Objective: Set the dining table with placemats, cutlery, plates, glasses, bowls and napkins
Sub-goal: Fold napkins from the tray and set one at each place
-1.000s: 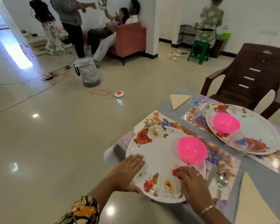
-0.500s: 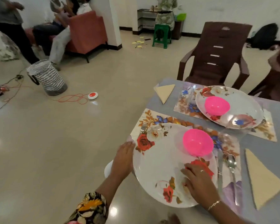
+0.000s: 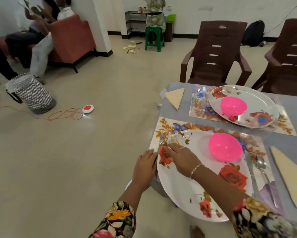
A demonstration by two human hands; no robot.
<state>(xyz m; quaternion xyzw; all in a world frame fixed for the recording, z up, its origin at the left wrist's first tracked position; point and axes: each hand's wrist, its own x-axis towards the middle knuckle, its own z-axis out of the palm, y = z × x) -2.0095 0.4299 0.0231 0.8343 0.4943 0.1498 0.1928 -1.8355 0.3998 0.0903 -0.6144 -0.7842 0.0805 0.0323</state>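
Step in hand looks like cutlery alignment at the near setting. Right hand [image 3: 180, 157] reaches across the near plate [image 3: 187, 186], fingers [image 3: 168, 146] fairly straight, tips at the fork [image 3: 162, 137] handle. Thumb is hidden, so can't tell if it pinches the fork or just touches it. Left hand [image 3: 145, 169] lies flat, fingers straight, holding nothing, against the plate rim just left of the right fingertips. Fork sits on the placemat [image 3: 168, 124], tines pointing away past the fingertips. Pink bowl [image 3: 225, 146], knife [image 3: 250, 169], spoon [image 3: 261, 164] and napkin [image 3: 288, 176] lie off to the right of the fingers. Next move probably: nudge the fork clear of the rim and straighten it. Fork's lower handle is covered, the table [image 3: 175, 114] edge under the left hand is unclear, and I can't make out a glass.
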